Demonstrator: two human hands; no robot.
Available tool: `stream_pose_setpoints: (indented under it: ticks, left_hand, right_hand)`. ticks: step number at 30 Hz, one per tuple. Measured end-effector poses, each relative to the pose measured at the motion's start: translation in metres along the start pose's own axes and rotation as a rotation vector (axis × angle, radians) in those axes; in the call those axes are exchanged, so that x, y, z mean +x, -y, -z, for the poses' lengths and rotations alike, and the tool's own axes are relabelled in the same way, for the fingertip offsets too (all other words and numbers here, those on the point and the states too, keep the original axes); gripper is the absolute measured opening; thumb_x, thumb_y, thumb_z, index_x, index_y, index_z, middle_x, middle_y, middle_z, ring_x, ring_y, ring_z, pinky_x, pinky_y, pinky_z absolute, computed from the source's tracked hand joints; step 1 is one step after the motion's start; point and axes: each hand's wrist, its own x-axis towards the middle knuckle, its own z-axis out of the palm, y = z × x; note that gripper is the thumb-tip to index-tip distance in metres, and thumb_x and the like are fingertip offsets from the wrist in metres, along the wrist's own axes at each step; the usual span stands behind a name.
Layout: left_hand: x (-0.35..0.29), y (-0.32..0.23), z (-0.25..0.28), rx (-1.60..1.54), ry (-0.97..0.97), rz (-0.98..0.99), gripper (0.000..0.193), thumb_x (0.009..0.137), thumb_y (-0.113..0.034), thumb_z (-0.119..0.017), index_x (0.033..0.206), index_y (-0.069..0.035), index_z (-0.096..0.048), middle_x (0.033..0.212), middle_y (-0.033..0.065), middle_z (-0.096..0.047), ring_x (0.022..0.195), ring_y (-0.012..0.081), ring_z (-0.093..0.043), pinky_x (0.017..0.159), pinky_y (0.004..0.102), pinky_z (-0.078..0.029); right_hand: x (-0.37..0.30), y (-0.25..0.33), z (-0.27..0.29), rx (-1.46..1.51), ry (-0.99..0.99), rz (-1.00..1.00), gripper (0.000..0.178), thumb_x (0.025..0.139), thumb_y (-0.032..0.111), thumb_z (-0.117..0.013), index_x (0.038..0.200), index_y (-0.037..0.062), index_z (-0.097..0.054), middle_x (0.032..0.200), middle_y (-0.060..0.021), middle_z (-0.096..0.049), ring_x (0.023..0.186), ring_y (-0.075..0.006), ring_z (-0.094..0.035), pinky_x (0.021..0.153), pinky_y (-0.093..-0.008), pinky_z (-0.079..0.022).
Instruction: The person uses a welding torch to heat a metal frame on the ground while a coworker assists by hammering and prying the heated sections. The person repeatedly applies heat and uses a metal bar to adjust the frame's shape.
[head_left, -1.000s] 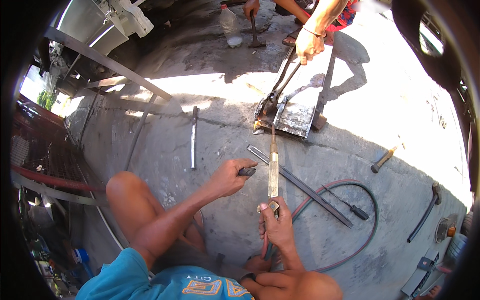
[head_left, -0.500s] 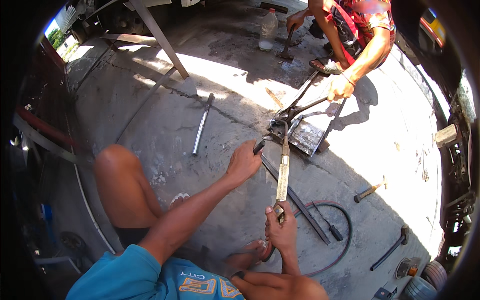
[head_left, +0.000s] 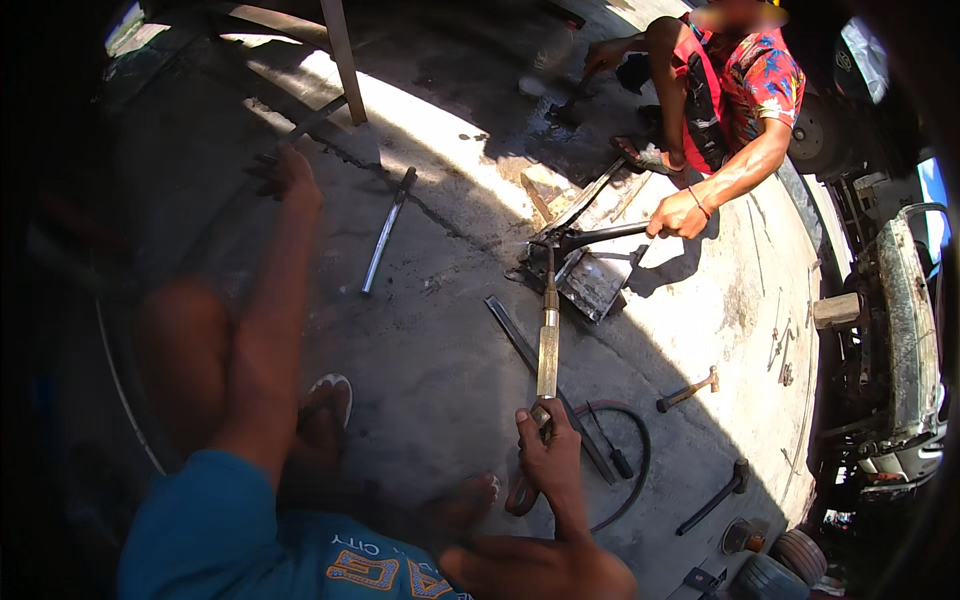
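My right hand (head_left: 552,450) is wrapped round the brass handle of a gas torch (head_left: 548,345). The torch's bent tip reaches the near end of a metal workpiece (head_left: 595,285), where a small bright spot shows. My left hand (head_left: 290,178) is stretched out to the far left, its fingers blurred but apart, beside a thin bar (head_left: 318,118). No object shows in it. Across from me, a co-worker's hand (head_left: 680,214) grips a long dark tool (head_left: 605,236) whose jaws meet the workpiece near the torch tip.
A metal pipe (head_left: 388,232) lies left of the workpiece. A steel angle bar (head_left: 520,340), a screwdriver (head_left: 621,462) and the torch hose (head_left: 645,470) lie right of centre. Hammers (head_left: 690,390) rest further right, near tires (head_left: 770,575). A post (head_left: 343,65) stands far left.
My left hand has swung from beside the torch tip to the far left; the small dark object it held no longer shows. A small bright spot now shows at the torch tip.
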Motion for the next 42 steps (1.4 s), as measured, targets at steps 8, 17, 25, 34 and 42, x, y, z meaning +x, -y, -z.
stream_pose_setpoints:
  ticks: [8, 17, 25, 34, 42]
  left_hand:
    - [-0.056, 0.050, 0.014, 0.185, 0.486, -0.488, 0.039, 0.101, -0.032, -0.063, 0.103, 0.006, -0.072, 0.092, 0.0161, -0.075, 0.084, 0.0256, -0.072, 0.083, 0.0371, -0.054]
    - [-0.302, 0.173, 0.062, 0.250, 1.257, 0.649, 0.051, 0.106, -0.049, -0.055, 0.111, 0.001, -0.060, 0.094, 0.0146, -0.068, 0.083, 0.0273, -0.073, 0.074, 0.0453, -0.063]
    - [-0.321, 0.174, 0.036, -0.228, 0.911, 1.029, 0.047, 0.104, -0.056, -0.054, 0.101, -0.009, -0.052, 0.077, 0.0038, -0.054, 0.063, 0.0198, -0.057, 0.063, 0.0419, -0.054]
    - [-0.306, 0.198, 0.047, -0.308, 0.841, 1.173, 0.052, 0.102, -0.062, -0.053, 0.099, -0.010, -0.053, 0.071, -0.0003, -0.050, 0.057, 0.0140, -0.048, 0.055, 0.0345, -0.042]
    - [-0.299, 0.210, 0.050, -0.291, 0.825, 1.195, 0.053, 0.101, -0.063, -0.053, 0.100, -0.010, -0.054, 0.070, -0.0011, -0.050, 0.056, 0.0131, -0.047, 0.054, 0.0338, -0.042]
  right_hand:
    - [0.002, 0.017, -0.001, -0.107, -0.038, 0.036, 0.026, 0.097, 0.024, -0.072, 0.111, 0.0050, -0.061, 0.073, -0.0140, -0.067, 0.067, -0.0244, -0.071, 0.066, -0.0398, -0.053]
    - [0.016, 0.101, 0.042, -0.625, 0.212, 0.074, 0.027, 0.096, 0.028, -0.066, 0.113, 0.0078, -0.061, 0.080, -0.0229, -0.071, 0.077, -0.0428, -0.072, 0.070, -0.0512, -0.055]
    - [0.023, 0.142, 0.038, -1.155, 0.294, 0.206, 0.015, 0.095, 0.020, -0.064, 0.105, 0.0094, -0.060, 0.076, -0.0253, -0.067, 0.072, -0.0421, -0.072, 0.060, -0.0516, -0.055]
    - [0.022, 0.123, 0.017, -1.286, 0.296, 0.327, 0.015, 0.097, 0.025, -0.064, 0.100, 0.0120, -0.056, 0.075, -0.0228, -0.062, 0.064, -0.0366, -0.071, 0.050, -0.0452, -0.055]
    - [0.022, 0.115, 0.009, -1.357, 0.276, 0.380, 0.012, 0.097, 0.024, -0.064, 0.097, 0.0148, -0.056, 0.071, -0.0161, -0.062, 0.059, -0.0286, -0.070, 0.045, -0.0386, -0.053]
